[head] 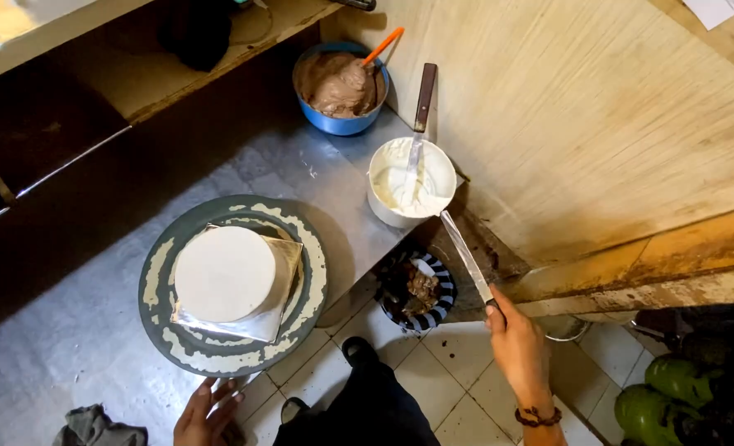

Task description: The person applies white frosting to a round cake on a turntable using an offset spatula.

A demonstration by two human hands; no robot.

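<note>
Right hand [517, 347] out over the counter's [94, 330] near edge, grip closed around the handle end of a long flat spatula [466, 258], its blade tip up at the rim of the white bowl of cream [411, 182] by the counter's far right edge. A second knife with a brown handle [419, 124] stands in that bowl. Left hand [208, 411] sits at the near edge, fingers spread and holding nothing, touching the rim of the grey turntable [305, 310], which puts it where it can steady or spin. The white-topped round cake [224, 272] rests on a foil board at the turntable's centre. Blue bowl of brown frosting [340, 83] waits at the far corner, orange-handled tool [382, 45] leaning in it.
</note>
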